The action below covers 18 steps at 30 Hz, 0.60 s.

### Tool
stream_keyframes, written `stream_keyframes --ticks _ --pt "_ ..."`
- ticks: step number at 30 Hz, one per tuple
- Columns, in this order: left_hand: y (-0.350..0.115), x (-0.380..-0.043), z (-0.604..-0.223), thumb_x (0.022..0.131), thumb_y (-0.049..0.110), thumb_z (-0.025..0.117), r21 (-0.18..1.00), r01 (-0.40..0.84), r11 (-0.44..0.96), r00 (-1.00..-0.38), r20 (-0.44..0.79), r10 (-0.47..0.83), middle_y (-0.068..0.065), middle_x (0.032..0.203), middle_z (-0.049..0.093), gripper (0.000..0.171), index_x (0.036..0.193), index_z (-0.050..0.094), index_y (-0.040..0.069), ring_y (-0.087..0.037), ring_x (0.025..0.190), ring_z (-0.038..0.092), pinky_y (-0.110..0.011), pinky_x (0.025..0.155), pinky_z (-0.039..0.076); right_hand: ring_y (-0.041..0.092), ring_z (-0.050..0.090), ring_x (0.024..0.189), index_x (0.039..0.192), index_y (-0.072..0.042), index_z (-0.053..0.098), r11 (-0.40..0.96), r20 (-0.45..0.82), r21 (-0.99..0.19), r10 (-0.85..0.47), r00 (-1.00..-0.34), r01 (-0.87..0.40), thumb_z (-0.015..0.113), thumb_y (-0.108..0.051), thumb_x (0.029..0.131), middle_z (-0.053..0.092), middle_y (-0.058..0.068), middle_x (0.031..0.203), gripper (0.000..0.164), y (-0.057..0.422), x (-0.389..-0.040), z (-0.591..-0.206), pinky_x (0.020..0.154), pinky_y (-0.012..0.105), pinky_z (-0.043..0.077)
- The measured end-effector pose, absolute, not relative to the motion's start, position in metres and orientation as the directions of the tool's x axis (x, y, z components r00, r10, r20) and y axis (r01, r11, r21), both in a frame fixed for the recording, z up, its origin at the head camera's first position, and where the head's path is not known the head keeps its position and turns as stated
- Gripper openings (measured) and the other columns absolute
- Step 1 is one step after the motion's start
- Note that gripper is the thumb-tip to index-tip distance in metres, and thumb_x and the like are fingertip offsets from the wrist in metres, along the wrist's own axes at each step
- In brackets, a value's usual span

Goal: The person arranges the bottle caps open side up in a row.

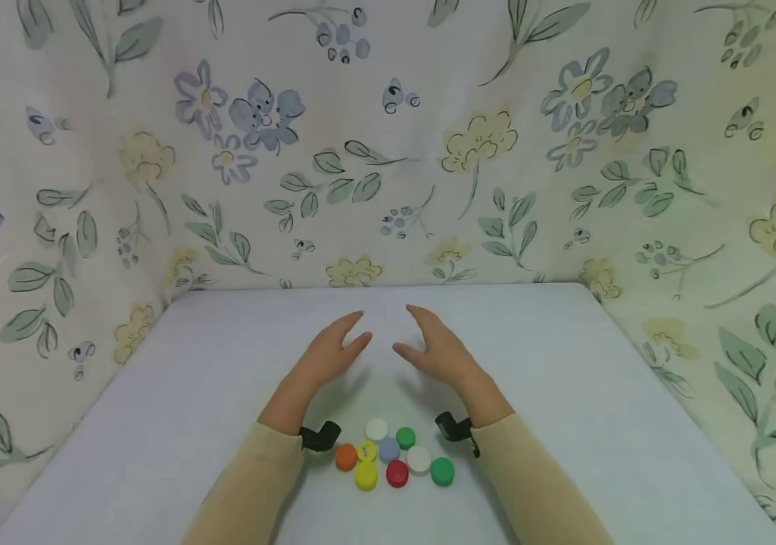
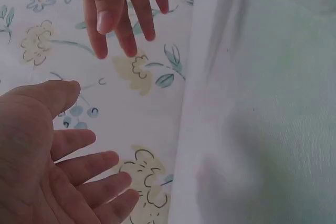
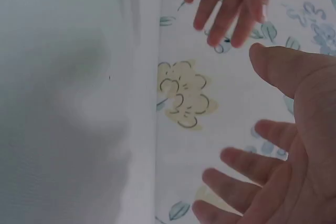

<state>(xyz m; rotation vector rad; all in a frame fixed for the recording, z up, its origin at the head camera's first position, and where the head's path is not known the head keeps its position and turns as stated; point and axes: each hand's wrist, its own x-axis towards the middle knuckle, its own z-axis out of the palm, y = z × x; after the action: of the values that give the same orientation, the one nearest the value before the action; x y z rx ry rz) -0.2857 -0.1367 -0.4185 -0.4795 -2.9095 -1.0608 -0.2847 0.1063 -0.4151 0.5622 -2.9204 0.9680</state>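
Note:
Both hands hover over the white table, palms facing each other with a gap between. In the head view my left hand (image 1: 326, 353) has its fingers loosely extended and holds nothing. Opposite it, my right hand (image 1: 444, 353) is held the same way, also with nothing in it. Nearer the body, between the forearms, lies a cluster of round bottle caps: an orange cap (image 1: 346, 457), a red cap (image 1: 397, 474), a yellow cap (image 1: 366, 475), a blue cap (image 1: 390, 450), a green cap (image 1: 442, 471), a white cap (image 1: 419, 459) and a few more. Neither hand touches them.
A white table (image 1: 224, 356) spreads out under the arms. Behind it and along its sides hangs a floral cloth (image 1: 415, 189). Each wrist carries a small black camera, one at the left wrist (image 1: 321, 437) and one at the right (image 1: 453, 427).

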Motion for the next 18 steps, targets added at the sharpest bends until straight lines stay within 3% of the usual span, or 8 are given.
stream_keyframes --ticks 5,9,18 --pt "-0.133 -0.278 -0.414 0.103 0.039 0.062 0.746 0.322 0.583 -0.927 0.122 0.356 -0.010 0.152 0.052 0.057 0.151 0.051 0.011 -0.032 0.136 0.053 -0.048 0.107 0.046 0.028 0.044 0.142 0.158 -0.018 0.038 0.701 0.095 -0.617 -0.384 -0.918 -0.357 0.070 -0.042 0.097 0.046 0.008 0.156 0.073 0.102 -0.278 -0.416 0.112 0.050 0.040" --pt "-0.134 -0.273 -0.410 0.102 0.037 0.065 0.806 0.304 0.507 -0.906 0.080 0.417 -0.004 0.142 0.061 0.049 0.143 0.060 0.012 -0.025 0.128 0.060 -0.045 0.103 0.049 0.027 0.054 0.132 0.155 -0.018 0.044 0.671 0.045 -0.649 -0.438 -0.898 -0.359 0.072 -0.039 0.097 0.055 0.007 0.146 0.068 0.097 -0.273 -0.413 0.104 0.049 0.048" --pt "-0.140 -0.271 -0.411 0.099 0.027 0.069 0.853 0.224 0.471 -0.891 -0.017 0.454 -0.001 0.116 0.071 0.028 0.123 0.072 0.012 -0.020 0.104 0.068 -0.044 0.093 0.054 0.026 0.061 0.117 0.135 -0.010 0.058 0.602 -0.089 -0.724 -0.565 -0.820 -0.336 0.076 -0.028 0.094 0.062 0.010 0.129 0.049 0.090 -0.263 -0.404 0.096 0.044 0.053"
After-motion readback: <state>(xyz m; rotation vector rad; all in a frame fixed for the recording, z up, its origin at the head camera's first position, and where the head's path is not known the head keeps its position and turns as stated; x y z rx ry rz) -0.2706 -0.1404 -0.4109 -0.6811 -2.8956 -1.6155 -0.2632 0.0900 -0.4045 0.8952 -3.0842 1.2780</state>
